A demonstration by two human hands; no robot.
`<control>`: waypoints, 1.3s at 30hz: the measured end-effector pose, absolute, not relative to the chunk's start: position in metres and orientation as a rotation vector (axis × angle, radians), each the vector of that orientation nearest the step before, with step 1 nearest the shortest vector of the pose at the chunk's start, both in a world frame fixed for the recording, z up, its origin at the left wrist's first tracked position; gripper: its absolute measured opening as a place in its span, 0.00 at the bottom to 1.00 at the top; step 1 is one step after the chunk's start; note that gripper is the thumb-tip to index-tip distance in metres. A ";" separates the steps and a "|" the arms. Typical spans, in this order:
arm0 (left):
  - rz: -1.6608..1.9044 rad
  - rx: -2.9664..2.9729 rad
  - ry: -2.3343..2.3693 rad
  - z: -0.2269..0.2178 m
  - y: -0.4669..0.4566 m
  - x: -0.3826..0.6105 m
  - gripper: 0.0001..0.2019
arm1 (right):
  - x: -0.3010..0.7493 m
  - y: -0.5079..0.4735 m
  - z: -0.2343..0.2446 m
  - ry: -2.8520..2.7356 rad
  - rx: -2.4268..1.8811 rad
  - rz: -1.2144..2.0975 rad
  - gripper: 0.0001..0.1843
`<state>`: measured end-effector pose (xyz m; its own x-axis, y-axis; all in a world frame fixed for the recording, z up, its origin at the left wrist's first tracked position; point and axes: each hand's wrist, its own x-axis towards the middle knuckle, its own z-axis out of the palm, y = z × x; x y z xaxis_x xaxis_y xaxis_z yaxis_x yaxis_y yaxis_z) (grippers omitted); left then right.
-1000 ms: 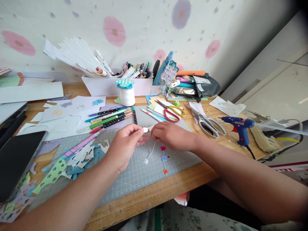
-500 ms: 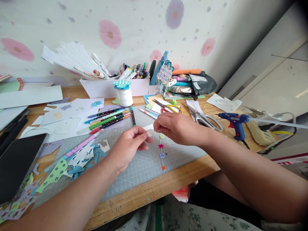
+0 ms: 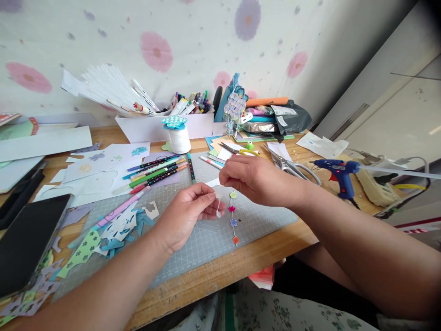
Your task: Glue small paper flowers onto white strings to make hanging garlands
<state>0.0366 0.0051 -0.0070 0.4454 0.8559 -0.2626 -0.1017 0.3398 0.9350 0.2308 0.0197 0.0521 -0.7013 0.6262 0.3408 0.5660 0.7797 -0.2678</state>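
The table (image 3: 206, 274) is showing its bare edge nearest me. Just past it, a flower string (image 3: 233, 222) is lying on the gray mat (image 3: 186, 250), its green end close under the right hand (image 3: 255, 179). That hand is curling its fingers together; I cannot tell what they are gripping. The left hand (image 3: 193, 202) is pinching a thread (image 3: 219, 204), with a white piece (image 3: 218, 214) dangling by its fingers. Farther off, pens (image 3: 155, 172) are lying clustered, and a spool (image 3: 179, 141) is standing before the box (image 3: 138, 128).
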 end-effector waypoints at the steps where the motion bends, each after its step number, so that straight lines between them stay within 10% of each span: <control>1: 0.739 1.040 0.907 -0.007 0.005 0.037 0.08 | 0.232 0.020 0.052 -2.552 -0.908 0.188 0.08; 39: 0.708 1.117 0.809 -0.005 0.002 0.034 0.06 | 0.236 0.028 0.045 -2.535 -0.992 0.158 0.07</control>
